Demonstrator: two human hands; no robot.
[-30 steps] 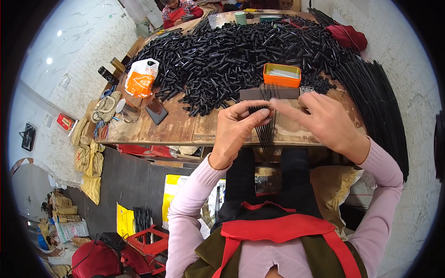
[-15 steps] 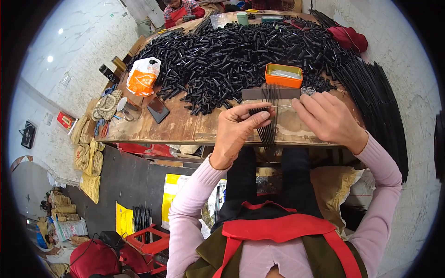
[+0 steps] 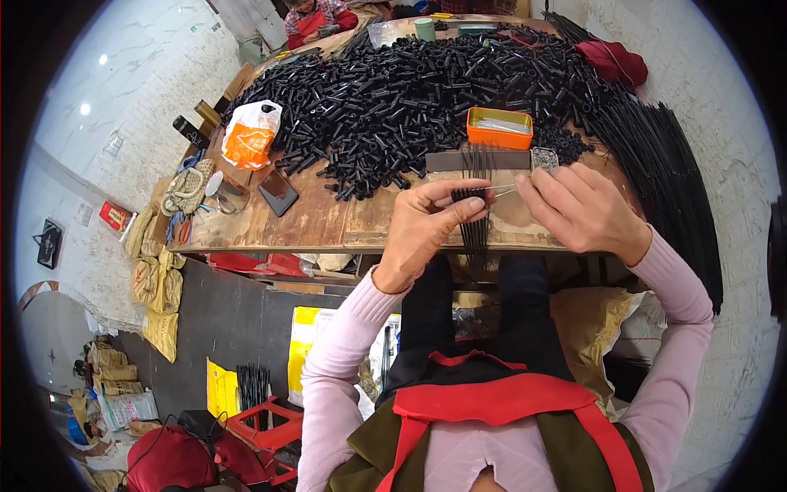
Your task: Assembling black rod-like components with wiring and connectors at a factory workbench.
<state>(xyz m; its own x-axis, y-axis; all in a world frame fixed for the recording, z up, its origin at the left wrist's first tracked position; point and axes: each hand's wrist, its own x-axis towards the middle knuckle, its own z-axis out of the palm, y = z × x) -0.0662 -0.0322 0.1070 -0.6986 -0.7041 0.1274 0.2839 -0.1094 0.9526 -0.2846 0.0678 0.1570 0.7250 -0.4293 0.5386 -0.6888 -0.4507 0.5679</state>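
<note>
My left hand [image 3: 420, 230] pinches a row of thin black rods [image 3: 474, 238] between thumb and fingers, over the table's near edge. The rods stand side by side, their ends reaching above and below the fingers. My right hand [image 3: 584, 211] is closed at the fingertips on fine pale wires [image 3: 505, 189], which stretch across to the rods at my left fingertips. How the wires meet the rods is too small to tell. Just beyond the hands lie a flat dark bar [image 3: 447, 161] and a small clear container [image 3: 544, 157].
A large heap of short black tubes [image 3: 385, 107] covers the wooden table [image 3: 320, 225]. An orange box [image 3: 500, 139] holds pale thin pieces. Long black rods [image 3: 672, 189] hang over the right edge. A phone [image 3: 278, 193] and a plastic bag [image 3: 251, 135] lie left. A person [image 3: 316, 20] sits across.
The rods in my left hand stand a little more upright. Two wire strands now show apart between the hands. Both hands keep their grip in nearly the same place.
</note>
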